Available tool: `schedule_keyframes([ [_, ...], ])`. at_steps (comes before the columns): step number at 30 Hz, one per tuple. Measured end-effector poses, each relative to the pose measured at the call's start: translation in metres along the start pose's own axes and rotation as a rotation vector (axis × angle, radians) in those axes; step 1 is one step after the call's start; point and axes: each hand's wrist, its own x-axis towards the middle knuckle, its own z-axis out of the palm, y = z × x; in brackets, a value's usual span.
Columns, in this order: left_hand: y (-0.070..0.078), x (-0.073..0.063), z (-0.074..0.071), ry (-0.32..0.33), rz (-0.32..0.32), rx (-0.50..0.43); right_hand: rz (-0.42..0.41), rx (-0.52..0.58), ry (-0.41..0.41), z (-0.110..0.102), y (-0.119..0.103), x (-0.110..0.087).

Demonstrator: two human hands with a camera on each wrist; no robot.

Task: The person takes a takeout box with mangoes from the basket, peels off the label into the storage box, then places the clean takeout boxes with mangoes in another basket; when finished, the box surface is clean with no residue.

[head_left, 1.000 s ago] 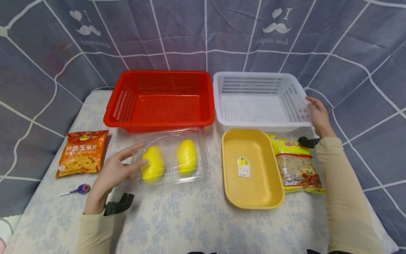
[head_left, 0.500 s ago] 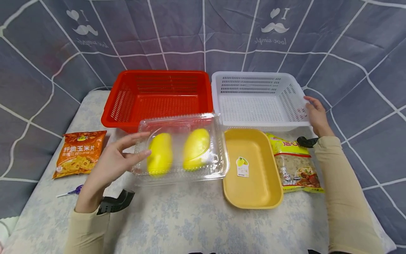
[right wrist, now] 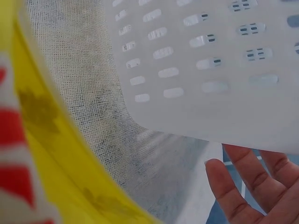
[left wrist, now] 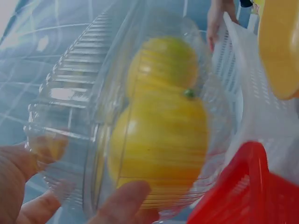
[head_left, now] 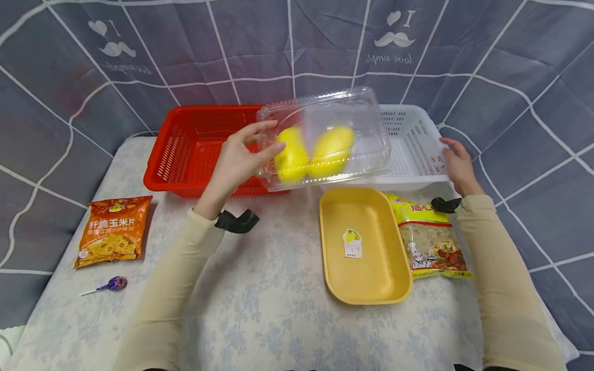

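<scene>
A clear plastic clamshell box with two yellow mangoes inside hangs tilted over the inner ends of the red basket and white basket. My left hand grips the box by its left end, thumb on the near side and fingers behind. In the left wrist view the mangoes lie against each other behind the ribbed plastic. At the white basket's right end, my right hand holds the rim. The right wrist view shows its fingers passing behind the rim, fingertips hidden, thumb outside.
A yellow tray with a mango sticker stands in front of the white basket. Beside it, partly under the right forearm, lies a yellow food bag. An orange snack bag and a purple lollipop lie at left. Grey curtains surround the table.
My left hand has lifted the clamshell box off the table and carried it up and right over the baskets. The mangoes have slid together. My right hand stays at the white rim.
</scene>
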Motion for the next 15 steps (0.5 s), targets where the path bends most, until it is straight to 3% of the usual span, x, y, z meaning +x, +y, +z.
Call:
schedule_keyframes([
  [2, 0.002, 0.02, 0.015, 0.001, 0.023, -0.003, -0.016, 0.008, 0.002, -0.001, 0.003, 0.002],
  [3, 0.003, 0.03, 0.023, 0.002, 0.028, -0.004, -0.011, 0.063, -0.007, -0.003, 0.007, 0.006],
  [7, 0.007, 0.063, 0.056, -0.016, 0.012, -0.01, -0.021, 0.009, 0.008, -0.002, 0.002, 0.002],
  [9, 0.007, 0.076, 0.072, -0.027, -0.014, -0.019, -0.012, 0.004, 0.009, -0.001, -0.001, -0.001],
  [10, 0.008, 0.082, 0.079, -0.032, -0.025, -0.016, -0.018, -0.05, 0.018, 0.001, -0.007, -0.006],
  [15, 0.004, 0.105, 0.107, -0.075, -0.079, -0.01, -0.009, -0.056, 0.004, 0.003, -0.011, -0.008],
])
